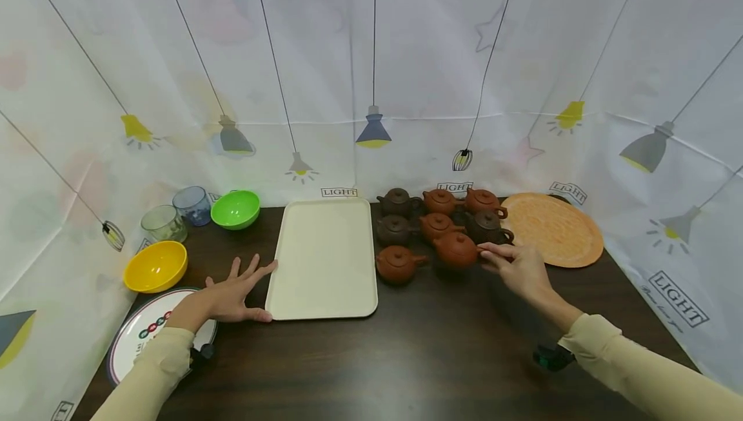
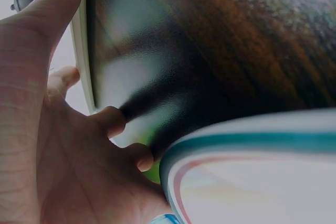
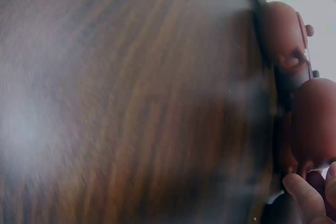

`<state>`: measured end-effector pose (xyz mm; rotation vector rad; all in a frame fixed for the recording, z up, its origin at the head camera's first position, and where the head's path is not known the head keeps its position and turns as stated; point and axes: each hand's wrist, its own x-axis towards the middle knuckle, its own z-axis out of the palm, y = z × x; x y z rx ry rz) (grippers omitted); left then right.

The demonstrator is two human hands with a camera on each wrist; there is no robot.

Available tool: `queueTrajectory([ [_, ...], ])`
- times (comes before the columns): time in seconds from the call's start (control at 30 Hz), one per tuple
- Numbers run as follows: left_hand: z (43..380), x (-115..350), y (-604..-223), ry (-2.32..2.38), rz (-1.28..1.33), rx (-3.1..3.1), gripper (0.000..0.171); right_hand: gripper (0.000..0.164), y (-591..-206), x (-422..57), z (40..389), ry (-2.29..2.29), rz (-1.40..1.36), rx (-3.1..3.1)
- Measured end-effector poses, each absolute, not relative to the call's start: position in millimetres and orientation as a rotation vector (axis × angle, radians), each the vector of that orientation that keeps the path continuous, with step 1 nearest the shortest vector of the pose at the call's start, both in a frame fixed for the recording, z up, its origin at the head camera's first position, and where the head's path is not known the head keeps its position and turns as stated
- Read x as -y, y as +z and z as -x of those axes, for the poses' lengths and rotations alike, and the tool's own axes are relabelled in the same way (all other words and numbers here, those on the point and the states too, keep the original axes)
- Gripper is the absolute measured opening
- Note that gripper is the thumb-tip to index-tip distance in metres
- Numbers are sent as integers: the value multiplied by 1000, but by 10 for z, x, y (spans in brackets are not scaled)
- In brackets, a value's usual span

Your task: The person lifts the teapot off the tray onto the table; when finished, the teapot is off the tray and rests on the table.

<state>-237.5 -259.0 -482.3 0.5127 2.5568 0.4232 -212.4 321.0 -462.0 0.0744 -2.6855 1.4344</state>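
Note:
My right hand (image 1: 519, 273) pinches the handle of a reddish-brown teapot (image 1: 456, 251), which appears raised a little off the table. In the right wrist view, fingertips (image 3: 304, 195) meet that teapot's handle, with another reddish-brown teapot (image 3: 282, 32) beyond it. To its left in the head view sits the front-row teapot (image 1: 397, 264). Several brown and dark teapots stand close behind, among them a dark teapot (image 1: 397, 202). My left hand (image 1: 232, 295), fingers spread, touches the left edge of a cream rectangular tray (image 1: 327, 260), which holds nothing.
A white plate (image 1: 124, 350) lies under the left forearm. Up the left side stand a yellow bowl (image 1: 155, 267), a green glass (image 1: 165, 224), a blue glass (image 1: 193, 205) and a green bowl (image 1: 235, 209). A round, pizza-like mat (image 1: 554, 231) lies at the right by the hanging cloth.

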Motion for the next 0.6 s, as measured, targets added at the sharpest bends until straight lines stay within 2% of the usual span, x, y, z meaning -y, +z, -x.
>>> queueTrajectory([
  [0.17,2353,2592,-4886,447,-520,-2548,117,25,-4779,-3150,2117,1394,-87,2685],
  [0.37,2358,2601,-4942,438,-522,-2545,118,22,-4912,-3115,2112,1070,-207,2680],
  [0.6,2377,2629,-4947,439,-517,-2546,118,21,-4933,-3118,2134,866,-274,2678],
])
